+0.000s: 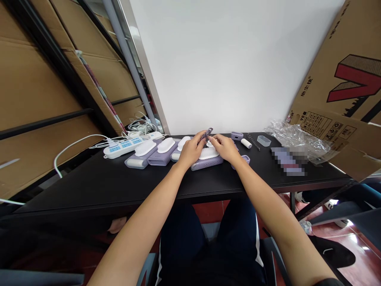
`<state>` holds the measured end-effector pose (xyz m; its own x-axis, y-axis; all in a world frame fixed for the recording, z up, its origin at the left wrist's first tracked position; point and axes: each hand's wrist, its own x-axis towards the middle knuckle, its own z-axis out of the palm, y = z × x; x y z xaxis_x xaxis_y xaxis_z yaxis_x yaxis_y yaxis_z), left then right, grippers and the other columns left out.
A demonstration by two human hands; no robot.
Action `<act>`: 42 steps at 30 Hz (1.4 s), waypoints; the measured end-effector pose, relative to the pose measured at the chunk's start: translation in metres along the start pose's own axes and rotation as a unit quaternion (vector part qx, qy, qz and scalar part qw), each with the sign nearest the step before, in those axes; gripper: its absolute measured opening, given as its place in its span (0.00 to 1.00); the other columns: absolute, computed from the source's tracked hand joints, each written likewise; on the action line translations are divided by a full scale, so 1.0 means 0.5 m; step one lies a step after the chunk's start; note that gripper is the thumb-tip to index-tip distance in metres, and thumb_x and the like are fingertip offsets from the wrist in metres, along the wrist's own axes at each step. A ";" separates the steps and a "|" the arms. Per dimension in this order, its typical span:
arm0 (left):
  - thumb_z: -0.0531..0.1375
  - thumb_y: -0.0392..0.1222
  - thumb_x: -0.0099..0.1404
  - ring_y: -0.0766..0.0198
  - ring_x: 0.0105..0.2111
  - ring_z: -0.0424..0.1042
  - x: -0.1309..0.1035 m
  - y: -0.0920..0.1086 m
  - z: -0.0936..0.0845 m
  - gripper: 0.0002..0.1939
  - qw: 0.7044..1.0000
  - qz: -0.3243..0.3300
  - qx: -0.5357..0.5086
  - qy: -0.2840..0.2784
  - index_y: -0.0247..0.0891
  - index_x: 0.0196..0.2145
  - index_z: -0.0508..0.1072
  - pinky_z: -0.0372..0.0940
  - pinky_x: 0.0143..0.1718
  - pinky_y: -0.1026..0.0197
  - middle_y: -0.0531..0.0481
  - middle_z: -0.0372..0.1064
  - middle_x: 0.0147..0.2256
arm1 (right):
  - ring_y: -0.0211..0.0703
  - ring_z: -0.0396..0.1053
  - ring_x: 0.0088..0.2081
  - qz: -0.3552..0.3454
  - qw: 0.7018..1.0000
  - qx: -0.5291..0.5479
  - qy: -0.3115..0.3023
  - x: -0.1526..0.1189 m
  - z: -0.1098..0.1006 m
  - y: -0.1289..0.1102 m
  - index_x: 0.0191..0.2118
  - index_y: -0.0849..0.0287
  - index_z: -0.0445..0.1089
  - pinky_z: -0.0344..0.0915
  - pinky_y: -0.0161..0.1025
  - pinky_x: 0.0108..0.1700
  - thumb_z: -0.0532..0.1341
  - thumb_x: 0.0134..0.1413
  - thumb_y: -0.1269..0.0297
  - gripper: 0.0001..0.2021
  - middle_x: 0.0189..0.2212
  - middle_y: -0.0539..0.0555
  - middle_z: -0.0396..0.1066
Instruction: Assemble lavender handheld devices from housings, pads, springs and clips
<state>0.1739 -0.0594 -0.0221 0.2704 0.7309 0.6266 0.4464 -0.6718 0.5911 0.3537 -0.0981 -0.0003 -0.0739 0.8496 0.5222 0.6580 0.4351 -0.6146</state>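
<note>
My left hand (191,150) pinches a small dark purple plastic part (207,132), raised above the table. The fingers of my right hand (225,147) close in from the other side and meet the part's lower end. A small white round piece (210,144) shows just under the fingertips. Below both hands lies a purple device with a white bristle brush (208,153) on top and a perforated side. My wrists and fingers partly cover it. Left of it sit similar purple units with white oval tops (166,145), in a row.
A power strip (123,147) with white cables is at the left. To the right are a purple block (237,136), a white roller (246,143), a spring (254,142), a clear cup (264,140), a blurred packet (288,161), crumpled plastic film (300,139) and a large carton (342,87).
</note>
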 end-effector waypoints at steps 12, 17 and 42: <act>0.54 0.45 0.74 0.55 0.48 0.80 0.001 -0.003 0.000 0.22 1.000 0.002 0.007 -0.012 0.46 0.63 0.70 0.70 0.52 0.55 0.48 0.80 0.48 | 0.39 0.65 0.31 -0.009 1.000 0.002 -0.013 0.000 -0.002 -0.001 0.36 0.56 0.74 0.53 0.35 0.35 0.55 0.69 0.49 0.19 0.29 0.49 0.73; 0.54 0.43 0.74 0.55 0.48 0.80 0.000 -0.002 -0.001 0.22 1.000 -0.003 0.010 -0.016 0.46 0.63 0.70 0.70 0.53 0.55 0.48 0.81 0.47 | 0.39 0.65 0.32 -0.018 1.000 0.002 -0.021 -0.001 -0.001 0.002 0.35 0.56 0.74 0.53 0.35 0.35 0.54 0.70 0.49 0.19 0.29 0.49 0.73; 0.54 0.44 0.75 0.59 0.45 0.80 0.001 0.003 -0.002 0.21 1.000 0.002 0.019 -0.009 0.46 0.62 0.71 0.71 0.50 0.60 0.50 0.81 0.45 | 0.39 0.67 0.31 -0.004 0.999 0.037 -0.020 0.002 -0.002 0.005 0.35 0.56 0.74 0.56 0.35 0.36 0.53 0.68 0.46 0.21 0.26 0.48 0.72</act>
<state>0.1738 -0.0601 -0.0202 0.2877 0.7303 0.6196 0.4772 -0.6703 0.5684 0.3561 -0.0965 -0.0007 -0.1101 0.8571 0.5033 0.5996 0.4611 -0.6541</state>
